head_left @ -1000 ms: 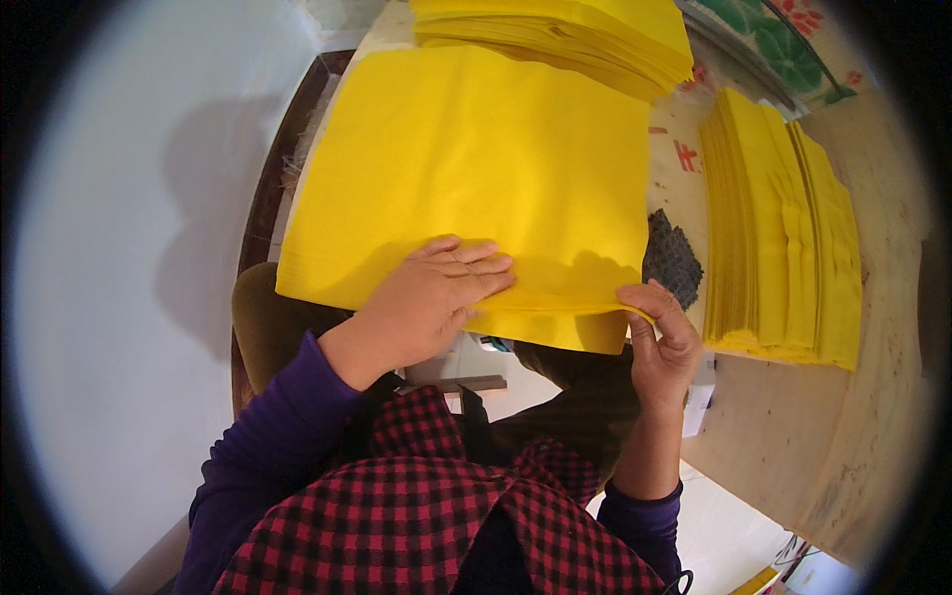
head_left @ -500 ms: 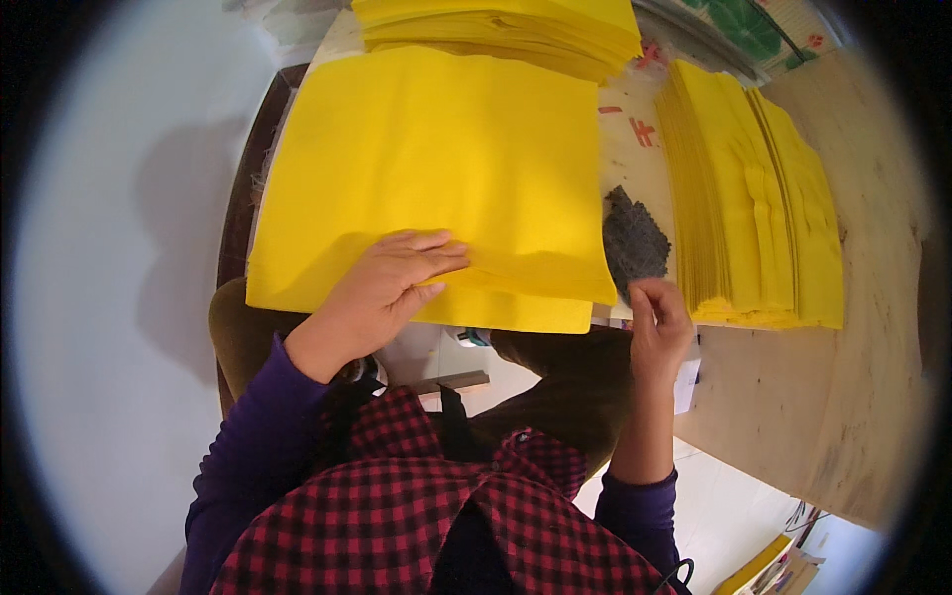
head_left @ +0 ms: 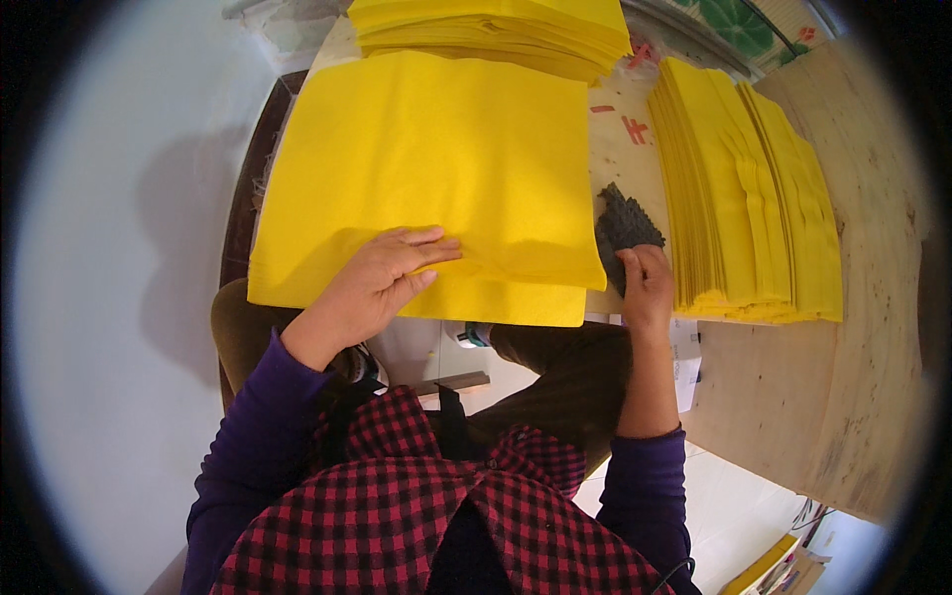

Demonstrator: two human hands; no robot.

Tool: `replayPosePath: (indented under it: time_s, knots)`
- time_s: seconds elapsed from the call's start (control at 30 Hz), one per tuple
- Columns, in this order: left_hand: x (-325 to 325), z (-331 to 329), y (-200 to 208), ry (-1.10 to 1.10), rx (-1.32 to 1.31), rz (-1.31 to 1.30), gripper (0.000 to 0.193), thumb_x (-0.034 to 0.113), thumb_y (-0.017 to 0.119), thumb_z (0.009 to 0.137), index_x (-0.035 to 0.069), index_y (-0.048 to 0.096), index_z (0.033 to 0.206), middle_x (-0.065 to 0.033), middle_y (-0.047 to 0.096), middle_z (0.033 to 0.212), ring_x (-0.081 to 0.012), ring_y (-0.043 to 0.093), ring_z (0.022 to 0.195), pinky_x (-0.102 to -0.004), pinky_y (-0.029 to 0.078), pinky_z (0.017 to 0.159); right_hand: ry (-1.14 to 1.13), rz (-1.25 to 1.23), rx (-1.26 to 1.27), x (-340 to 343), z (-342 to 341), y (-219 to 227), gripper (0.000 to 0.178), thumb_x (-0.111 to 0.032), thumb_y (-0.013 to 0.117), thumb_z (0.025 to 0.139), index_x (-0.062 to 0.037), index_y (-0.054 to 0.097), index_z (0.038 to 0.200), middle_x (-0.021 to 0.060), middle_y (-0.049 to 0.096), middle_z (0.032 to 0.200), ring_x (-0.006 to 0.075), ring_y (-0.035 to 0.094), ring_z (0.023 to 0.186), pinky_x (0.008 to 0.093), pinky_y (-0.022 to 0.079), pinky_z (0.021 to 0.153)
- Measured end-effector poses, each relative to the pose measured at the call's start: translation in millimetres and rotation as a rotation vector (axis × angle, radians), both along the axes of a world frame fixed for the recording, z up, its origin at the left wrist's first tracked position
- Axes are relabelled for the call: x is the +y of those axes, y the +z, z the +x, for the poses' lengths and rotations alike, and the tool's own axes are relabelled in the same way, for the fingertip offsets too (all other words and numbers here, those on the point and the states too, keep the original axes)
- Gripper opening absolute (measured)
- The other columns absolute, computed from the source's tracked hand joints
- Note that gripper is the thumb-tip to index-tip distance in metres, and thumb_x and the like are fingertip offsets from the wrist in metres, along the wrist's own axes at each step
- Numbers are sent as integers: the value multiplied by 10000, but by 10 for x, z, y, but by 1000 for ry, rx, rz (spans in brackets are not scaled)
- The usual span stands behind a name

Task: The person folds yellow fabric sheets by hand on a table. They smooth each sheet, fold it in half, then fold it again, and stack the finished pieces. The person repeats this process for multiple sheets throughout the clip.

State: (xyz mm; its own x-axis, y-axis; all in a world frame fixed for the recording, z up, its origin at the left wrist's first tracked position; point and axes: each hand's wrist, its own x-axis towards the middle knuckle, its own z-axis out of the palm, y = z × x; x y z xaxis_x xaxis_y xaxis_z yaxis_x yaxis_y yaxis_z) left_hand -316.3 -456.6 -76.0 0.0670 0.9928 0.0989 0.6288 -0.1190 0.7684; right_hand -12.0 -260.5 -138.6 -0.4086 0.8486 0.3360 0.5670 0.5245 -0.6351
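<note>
A large yellow sheet [head_left: 436, 169] lies flat on the table in front of me, with a second yellow sheet's edge [head_left: 496, 305] showing under its near side. My left hand [head_left: 382, 278] rests palm down on the near edge of the top sheet, fingers spread toward the right. My right hand [head_left: 645, 288] sits to the right of the sheets, its fingers curled on a dark grey textured pad [head_left: 623, 226] lying on the table.
A stack of folded yellow sheets [head_left: 754, 198] stands at the right on a wooden board [head_left: 873, 327]. Another yellow stack [head_left: 496, 30] lies at the far edge. A white wall [head_left: 119, 248] runs along the left. My checked apron fills the lower view.
My right hand left the sheet's near right corner and moved right onto the dark pad. My left hand stayed pressed on the sheet's near edge. The view shifted slightly.
</note>
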Motion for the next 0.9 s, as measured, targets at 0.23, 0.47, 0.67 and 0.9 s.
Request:
replayPosePath:
  time_s: [0.23, 0.47, 0.67, 0.9]
  knots:
    - [-3, 16, 6, 11, -34, -11, 366, 253, 469, 999, 39, 606, 1262, -114, 603, 1300, -295, 460, 1310, -408, 350, 1089, 261, -266, 224, -471, 24, 410, 236, 14, 766, 751, -41, 693, 968, 71, 584, 940, 172, 555, 832, 271, 459, 697]
    - [-8, 2, -2, 7, -2, 6, 376, 270, 452, 1008, 37, 604, 1262, -119, 604, 1299, -298, 458, 1312, -407, 352, 1087, 378, -364, 181, -475, -229, 430, 257, 22, 775, 728, -33, 688, 964, 43, 548, 900, 143, 530, 759, 249, 428, 589]
    - [-9, 11, -3, 12, 3, 1, 379, 271, 460, 1002, 44, 602, 1270, -113, 605, 1298, -297, 458, 1313, -410, 353, 1086, 408, -337, 90, -413, -268, 594, 240, 33, 747, 739, -18, 679, 964, 45, 549, 859, 160, 533, 762, 269, 439, 607]
    - [-7, 4, -14, -5, 20, 26, 367, 248, 489, 984, 47, 604, 1269, -109, 599, 1312, -301, 462, 1311, -415, 352, 1087, 492, -283, 51, -319, -413, 858, 199, 12, 699, 748, -5, 655, 941, 88, 548, 847, 191, 536, 783, 290, 442, 651]
